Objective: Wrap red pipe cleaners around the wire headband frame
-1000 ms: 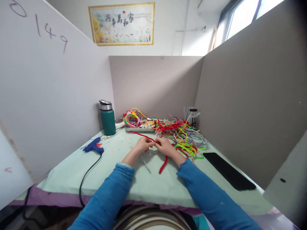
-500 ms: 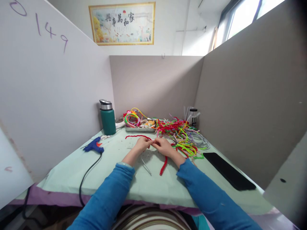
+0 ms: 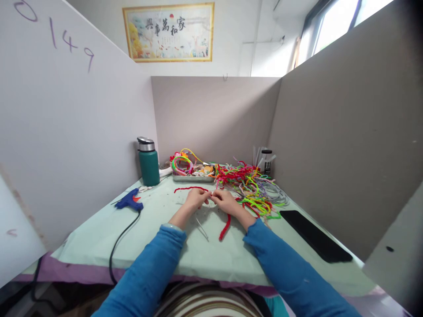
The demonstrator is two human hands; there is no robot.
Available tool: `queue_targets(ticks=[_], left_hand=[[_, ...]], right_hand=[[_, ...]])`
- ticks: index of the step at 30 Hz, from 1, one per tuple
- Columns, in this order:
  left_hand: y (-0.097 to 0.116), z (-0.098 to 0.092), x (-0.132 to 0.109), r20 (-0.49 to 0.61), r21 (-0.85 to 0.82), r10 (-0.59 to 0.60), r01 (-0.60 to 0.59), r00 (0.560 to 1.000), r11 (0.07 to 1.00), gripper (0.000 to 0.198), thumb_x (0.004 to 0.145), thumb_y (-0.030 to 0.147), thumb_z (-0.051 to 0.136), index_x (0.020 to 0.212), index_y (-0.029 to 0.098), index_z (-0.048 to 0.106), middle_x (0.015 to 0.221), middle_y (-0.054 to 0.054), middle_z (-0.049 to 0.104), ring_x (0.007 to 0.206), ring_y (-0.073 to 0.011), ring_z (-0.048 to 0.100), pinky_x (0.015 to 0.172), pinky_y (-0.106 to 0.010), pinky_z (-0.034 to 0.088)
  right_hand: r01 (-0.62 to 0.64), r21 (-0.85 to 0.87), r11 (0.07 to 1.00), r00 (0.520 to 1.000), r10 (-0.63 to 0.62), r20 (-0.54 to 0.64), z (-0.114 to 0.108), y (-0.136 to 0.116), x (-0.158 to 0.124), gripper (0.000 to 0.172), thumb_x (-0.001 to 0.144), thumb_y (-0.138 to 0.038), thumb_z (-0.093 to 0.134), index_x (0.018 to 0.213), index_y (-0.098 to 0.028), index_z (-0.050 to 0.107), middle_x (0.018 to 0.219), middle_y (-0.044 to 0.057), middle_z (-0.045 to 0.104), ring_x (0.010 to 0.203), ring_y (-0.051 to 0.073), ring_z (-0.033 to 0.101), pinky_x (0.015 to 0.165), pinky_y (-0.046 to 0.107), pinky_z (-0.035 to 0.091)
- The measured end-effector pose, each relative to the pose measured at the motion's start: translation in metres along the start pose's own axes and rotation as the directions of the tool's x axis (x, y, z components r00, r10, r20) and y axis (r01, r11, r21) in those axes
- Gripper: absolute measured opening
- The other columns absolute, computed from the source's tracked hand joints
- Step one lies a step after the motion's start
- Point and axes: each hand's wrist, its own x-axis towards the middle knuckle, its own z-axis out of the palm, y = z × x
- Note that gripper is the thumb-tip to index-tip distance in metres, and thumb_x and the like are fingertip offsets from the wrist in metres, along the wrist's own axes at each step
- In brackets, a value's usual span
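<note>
Above the middle of the surface [image 3: 142, 253], the left hand [image 3: 198, 198] and right hand [image 3: 224, 200] nearly meet, fingertips pinched closed on a red pipe cleaner [image 3: 189, 189], probably for fine control; its free end points toward the far left corner. The pipe cleaner pile [image 3: 239, 176] fills the far right corner, presumably for easy reach; a glue gun [image 3: 130, 201] lies by the left edge.

Long-cut plain blue cloth sleeves [image 3: 150, 266], wrinkled near the wrists, narrow pale left wristband [image 3: 173, 226], white-and-brown striped cloth garment [image 3: 208, 304].
</note>
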Motion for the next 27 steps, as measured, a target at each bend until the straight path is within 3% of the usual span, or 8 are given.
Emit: queue_targets(ticks=[7, 16, 27], left_hand=[[0.0013, 0.0003, -0.0007, 0.011, -0.091, 0.13, -0.129, 0.991, 0.987, 0.031, 0.072, 0.038, 0.056, 0.083, 0.012, 0.068, 0.07, -0.003, 0.064, 0.037, -0.0046, 0.042, 0.037, -0.018, 0.032], [0.0064, 0.0035, -0.0011, -0.029, -0.163, 0.108, -0.111, 0.994, 0.98, 0.027, 0.069, 0.023, 0.06, 0.092, 0.011, 0.067, 0.06, 0.001, 0.059, 0.037, -0.0029, 0.037, 0.036, -0.017, 0.03], [-0.0001, 0.0042, 0.0014, -0.036, -0.103, 0.167, -0.17, 0.985, 0.98, 0.029, 0.071, 0.023, 0.057, 0.096, 0.013, 0.067, 0.067, -0.001, 0.062, 0.039, -0.0038, 0.04, 0.04, -0.018, 0.034]], right_hand=[[-0.034, -0.015, 0.999, 0.999, 0.034, -0.029, -0.0031, 0.0024, 0.0005, 0.02, 0.082, -0.028, 0.048, 0.067, -0.016, 0.055, 0.06, -0.001, 0.053, 0.058, 0.011, 0.045, 0.054, 0.022, 0.028], [-0.042, -0.029, 0.999, 0.997, 0.04, -0.059, -0.0008, 0.0076, 0.0028, 0.021, 0.082, -0.031, 0.052, 0.069, -0.015, 0.056, 0.063, -0.001, 0.055, 0.058, 0.011, 0.045, 0.054, 0.022, 0.029], [-0.061, -0.024, 0.998, 0.996, 0.059, -0.062, -0.001, 0.0081, 0.0024, 0.019, 0.081, -0.029, 0.051, 0.071, -0.015, 0.056, 0.064, 0.0, 0.056, 0.06, 0.011, 0.047, 0.055, 0.022, 0.029]])
